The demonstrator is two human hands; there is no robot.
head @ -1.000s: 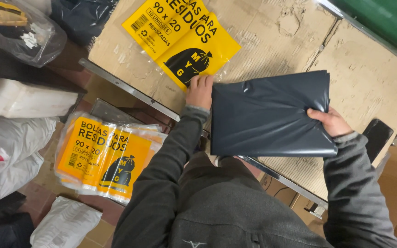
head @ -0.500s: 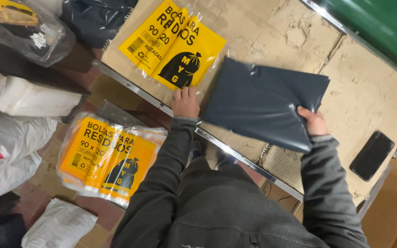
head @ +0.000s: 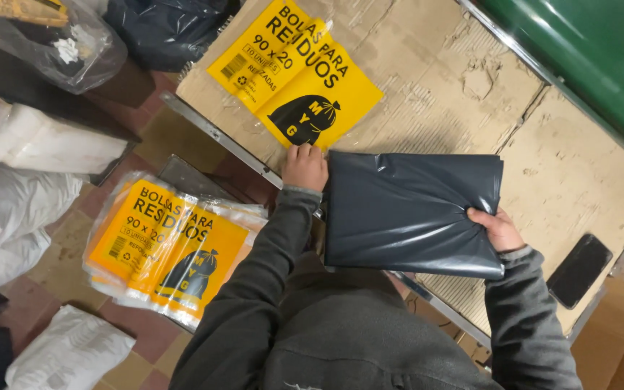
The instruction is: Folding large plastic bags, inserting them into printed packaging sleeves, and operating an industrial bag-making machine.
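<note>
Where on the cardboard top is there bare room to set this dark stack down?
Bare cardboard lies between the yellow packet and the green surface, and between the dark folded stack and the phone. The near edge is crowded: left hand, right hand, stack.

The surface (head: 427, 101) is covered with flattened brown cardboard, worn and torn in places, with a metal edge along its near side. On it lie a yellow printed packet (head: 297, 79) near the left end, a folded stack of dark grey plastic bags (head: 409, 213) just beside it, and a black phone (head: 579, 269) near the right corner. Below, the tiled floor (head: 175, 137) carries a pile of yellow packets (head: 167, 245) in clear wrap and white bags (head: 66, 350).
</note>
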